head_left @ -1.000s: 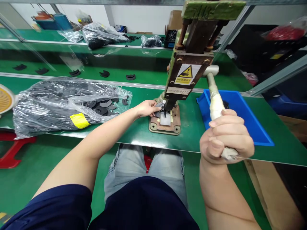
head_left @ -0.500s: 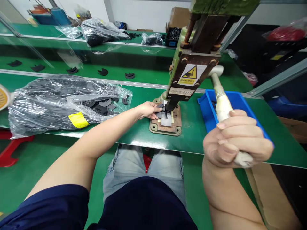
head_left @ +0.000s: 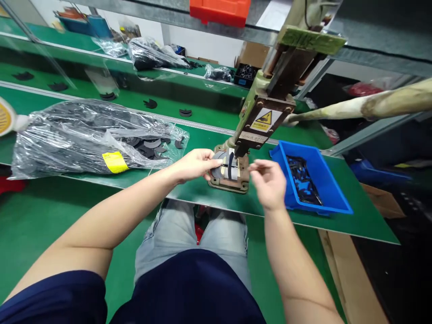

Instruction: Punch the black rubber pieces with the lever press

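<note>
My left hand [head_left: 197,165] pinches a dark grey curved plastic piece [head_left: 217,171] between thumb and fingers at the left side of the press base [head_left: 243,183]. A narrow black curved strip [head_left: 231,166] stands on the light plate of that base, beside the piece. Over it is the head of a hand-lever press [head_left: 249,128]. My right hand [head_left: 270,182], slightly blurred, is in the air right of the base, its fingers loosely bent and apart, with nothing in them. The press's wrapped lever [head_left: 364,105] points up to the right, out of my grasp.
A blue bin [head_left: 332,191] with black pieces stands right of the press. On the left lies a clear plastic bag [head_left: 74,139] of dark curved pieces with a yellow label. Several curved pieces [head_left: 185,112] lie spaced along the green strip behind. A metal shelf [head_left: 378,58] hangs overhead.
My right hand has let go of the press lever and moved left toward the base. The lever has swung up. My left hand still holds the curved piece; the strip now shows more fully.
</note>
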Demonstrator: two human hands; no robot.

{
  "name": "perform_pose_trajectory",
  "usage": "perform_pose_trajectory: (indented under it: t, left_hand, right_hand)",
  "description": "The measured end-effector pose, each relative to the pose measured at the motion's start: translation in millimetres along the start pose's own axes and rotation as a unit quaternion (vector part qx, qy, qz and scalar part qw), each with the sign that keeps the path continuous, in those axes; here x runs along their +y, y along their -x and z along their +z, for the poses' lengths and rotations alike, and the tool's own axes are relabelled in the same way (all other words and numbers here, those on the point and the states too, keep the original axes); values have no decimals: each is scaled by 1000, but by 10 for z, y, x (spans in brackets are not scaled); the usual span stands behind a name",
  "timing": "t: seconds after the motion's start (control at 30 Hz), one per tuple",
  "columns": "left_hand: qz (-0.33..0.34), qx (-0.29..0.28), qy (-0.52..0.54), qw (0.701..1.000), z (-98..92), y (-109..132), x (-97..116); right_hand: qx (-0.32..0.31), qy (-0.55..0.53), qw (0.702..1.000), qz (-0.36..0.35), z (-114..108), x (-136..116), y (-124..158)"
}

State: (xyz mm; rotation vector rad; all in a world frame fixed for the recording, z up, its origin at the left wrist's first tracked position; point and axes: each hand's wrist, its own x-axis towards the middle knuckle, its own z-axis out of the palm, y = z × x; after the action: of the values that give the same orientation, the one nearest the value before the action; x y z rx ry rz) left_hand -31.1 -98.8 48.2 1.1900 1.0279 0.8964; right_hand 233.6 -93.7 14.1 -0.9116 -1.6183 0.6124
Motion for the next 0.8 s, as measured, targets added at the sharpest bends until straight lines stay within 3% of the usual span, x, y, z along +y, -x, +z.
perform_pose_trajectory:
  t: [0.1, 0.23, 0.47, 0.6, 0.8]
  left_hand:
    - [8, -18, -9, 1000, 122, 207, 23]
    - [-6, -24, -28, 999, 247, 328, -23]
    - [-65, -31, -8, 997, 317, 404, 33]
    - [-96, -53, -23, 994, 269, 343, 81]
    - [-76, -33, -103, 991, 124, 262, 51]
  right_hand:
    - [-49, -36, 998, 34, 422, 49, 391]
    - [-21, -60, 997, 48, 676, -42, 529]
    - [10, -46, 998, 31, 673, -125, 617]
    - [-24, -11, 999, 21, 611, -109, 641]
    - [-75, 57, 995, -27, 457, -139, 565]
